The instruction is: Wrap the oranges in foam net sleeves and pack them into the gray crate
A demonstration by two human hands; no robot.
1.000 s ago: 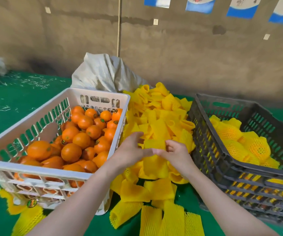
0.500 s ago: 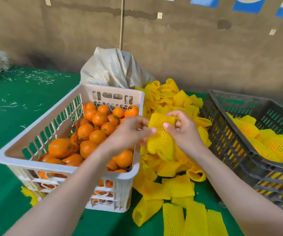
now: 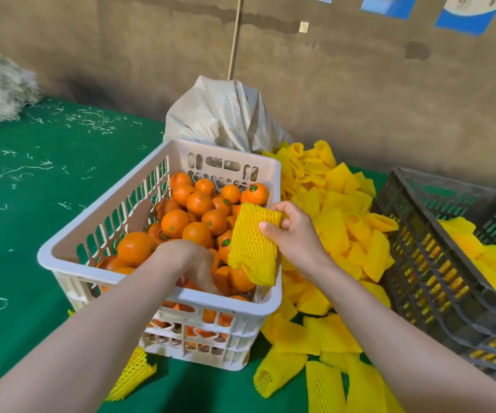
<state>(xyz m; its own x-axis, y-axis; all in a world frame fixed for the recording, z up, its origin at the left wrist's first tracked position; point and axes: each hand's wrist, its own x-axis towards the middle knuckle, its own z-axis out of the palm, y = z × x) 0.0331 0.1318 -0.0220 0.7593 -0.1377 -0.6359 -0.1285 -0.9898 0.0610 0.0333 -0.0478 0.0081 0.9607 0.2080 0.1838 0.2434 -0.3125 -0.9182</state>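
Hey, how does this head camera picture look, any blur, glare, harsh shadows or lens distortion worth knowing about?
Head view: soft, even light, no glare, only faint shadows under the white crate; wide-angle bending tilts the gray crate at the right edge; the left hand among the oranges is slightly smeared, while the foam net sleeve in the right hand looks crisp.

Oranges (image 3: pixel 175 223) seemingly hide the grip of the left hand (image 3: pixel 188 263).

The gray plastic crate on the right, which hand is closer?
Right. The right hand, pinching a yellow foam net sleeve, is above the right rim of the white plastic crate, toward the gray plastic crate; the left hand is down among the oranges, farther left.
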